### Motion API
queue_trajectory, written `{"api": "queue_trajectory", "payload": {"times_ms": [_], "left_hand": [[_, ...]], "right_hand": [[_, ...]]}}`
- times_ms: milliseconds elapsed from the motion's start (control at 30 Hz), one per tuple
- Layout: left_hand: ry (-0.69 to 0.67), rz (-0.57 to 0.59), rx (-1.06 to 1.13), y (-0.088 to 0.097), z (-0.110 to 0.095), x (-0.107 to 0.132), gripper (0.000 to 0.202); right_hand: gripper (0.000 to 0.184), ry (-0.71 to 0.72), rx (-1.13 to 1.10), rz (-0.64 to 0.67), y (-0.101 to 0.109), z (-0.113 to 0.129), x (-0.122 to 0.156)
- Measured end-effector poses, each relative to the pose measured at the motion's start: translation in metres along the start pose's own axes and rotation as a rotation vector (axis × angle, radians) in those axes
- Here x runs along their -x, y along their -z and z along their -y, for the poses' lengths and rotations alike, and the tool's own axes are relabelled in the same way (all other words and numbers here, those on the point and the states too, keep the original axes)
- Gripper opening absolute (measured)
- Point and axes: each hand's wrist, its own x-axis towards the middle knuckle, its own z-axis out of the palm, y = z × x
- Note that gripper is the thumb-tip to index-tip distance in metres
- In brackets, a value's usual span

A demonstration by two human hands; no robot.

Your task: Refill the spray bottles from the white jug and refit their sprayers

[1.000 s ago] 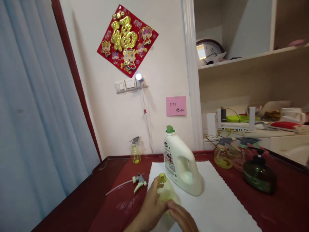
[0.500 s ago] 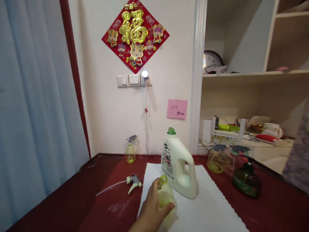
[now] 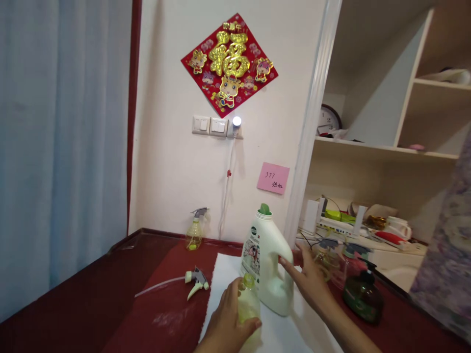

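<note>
The yellow bottle (image 3: 249, 303) stands open-necked at the near middle of the white sheet (image 3: 222, 268), with the left hand (image 3: 228, 316) wrapped round it from the left, its fingers holding the body as they did half a second ago. Just behind and to the right is the white jug (image 3: 268, 274), upright, a green piece (image 3: 264, 209) at its mouth. The change is here: the right hand (image 3: 311, 277), out of view half a second ago, is now at the jug's handle. Its thumb and fingers are spread wide about the handle; whether they touch it is hard to tell. So each vessel now has its own hand, which looks like readiness to use the two together. Left of the sheet, the spray head (image 3: 196, 280) lies detached on the red bench (image 3: 156, 318).
</note>
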Motion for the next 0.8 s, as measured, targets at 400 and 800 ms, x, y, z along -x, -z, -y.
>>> {"api": "queue_trajectory", "payload": {"times_ms": [400, 800], "left_hand": [[-0.008, -0.003, -0.004, 0.001, -0.003, 0.003, 0.089], [0.005, -0.017, -0.036, 0.002, -0.006, 0.005, 0.085]], "right_hand": [[0.075, -0.194, -0.222, -0.078, -0.025, 0.029, -0.005], [0.061, -0.059, 0.179, 0.141, 0.104, 0.063, 0.019]]}}
